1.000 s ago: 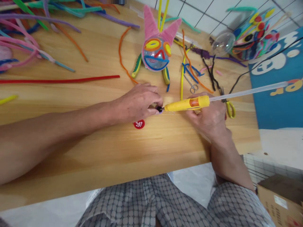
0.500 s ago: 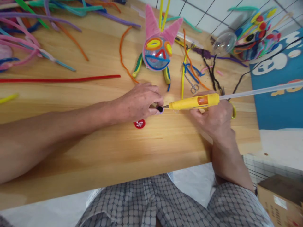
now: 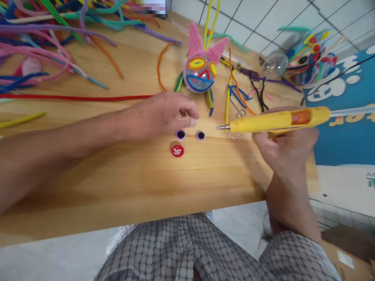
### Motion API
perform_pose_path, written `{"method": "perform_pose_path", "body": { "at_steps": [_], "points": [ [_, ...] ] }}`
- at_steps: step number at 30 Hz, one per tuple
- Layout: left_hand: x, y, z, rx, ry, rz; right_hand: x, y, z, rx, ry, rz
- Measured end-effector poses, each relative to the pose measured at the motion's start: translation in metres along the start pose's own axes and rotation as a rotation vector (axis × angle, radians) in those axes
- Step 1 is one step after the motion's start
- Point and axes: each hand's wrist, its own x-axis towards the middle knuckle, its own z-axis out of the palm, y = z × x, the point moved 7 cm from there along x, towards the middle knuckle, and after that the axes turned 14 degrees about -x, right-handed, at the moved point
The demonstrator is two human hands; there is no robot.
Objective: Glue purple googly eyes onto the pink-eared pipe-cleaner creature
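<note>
My right hand (image 3: 287, 146) is closed round a yellow hot glue gun (image 3: 263, 121), its metal tip pointing left and a clear glue stick (image 3: 351, 112) running out of its back. My left hand (image 3: 172, 111) hovers over the table, fingers loosely curled and thumb apart, with nothing seen between them. Just below it lie two small black discs with purple rims, one left (image 3: 181, 134) and one right (image 3: 200, 135). Closer to me is a red dish (image 3: 177, 151) holding several tiny white beads. Behind my hands stands a clear-ball figure (image 3: 200, 81) with pink ears and a pipe-cleaner face.
Pipe cleaners (image 3: 96, 23) pile up at the far left, and a long red one (image 3: 88, 97) lies behind my left forearm. Small scissors (image 3: 240, 113) rest among loose pieces. A clear half-ball (image 3: 274, 65) and a colourful figure (image 3: 310, 60) stand at back right.
The glue gun has drawn back to the right, away from the black disc. My left hand has let go of that disc and shifted left and up. The second disc has come into view.
</note>
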Motion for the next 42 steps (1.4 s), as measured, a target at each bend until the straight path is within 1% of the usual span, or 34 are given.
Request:
{"method": "perform_pose_path", "body": {
  "at_steps": [2,4,6,8,12,16,21,26,30,34,39,42],
  "points": [
    [-0.017,-0.003,-0.011,0.016,0.031,-0.018,0.007,-0.01,-0.01,-0.034,0.035,-0.062],
    [-0.033,-0.007,-0.015,0.042,0.051,-0.017,0.012,-0.022,-0.011,-0.099,0.007,-0.112],
    [-0.044,-0.012,-0.01,0.073,0.046,0.025,0.014,-0.031,-0.005,-0.149,-0.025,-0.148],
    [-0.048,-0.015,-0.002,0.095,0.032,0.087,0.013,-0.039,0.005,-0.162,-0.059,-0.174],
    [-0.044,-0.021,0.008,0.075,0.037,0.183,0.008,-0.046,0.029,-0.151,-0.156,-0.195],
    [-0.04,-0.022,0.01,0.09,0.069,0.222,0.005,-0.053,0.04,-0.147,-0.206,-0.235],
    [-0.039,-0.025,0.016,0.141,0.057,0.223,0.004,-0.058,0.046,-0.139,-0.228,-0.254],
    [-0.039,-0.026,0.016,0.15,0.101,0.255,0.001,-0.059,0.048,-0.146,-0.214,-0.267],
    [-0.039,-0.027,0.017,0.154,0.1,0.241,0.0,-0.06,0.048,-0.15,-0.205,-0.279],
    [-0.039,-0.027,0.017,0.16,0.093,0.237,-0.001,-0.059,0.052,-0.148,-0.235,-0.252],
    [-0.039,-0.028,0.017,0.166,0.102,0.224,-0.002,-0.058,0.056,-0.081,-0.258,-0.236],
    [-0.039,-0.027,0.018,0.169,0.093,0.22,-0.003,-0.056,0.058,-0.113,-0.273,-0.213]
  ]
}}
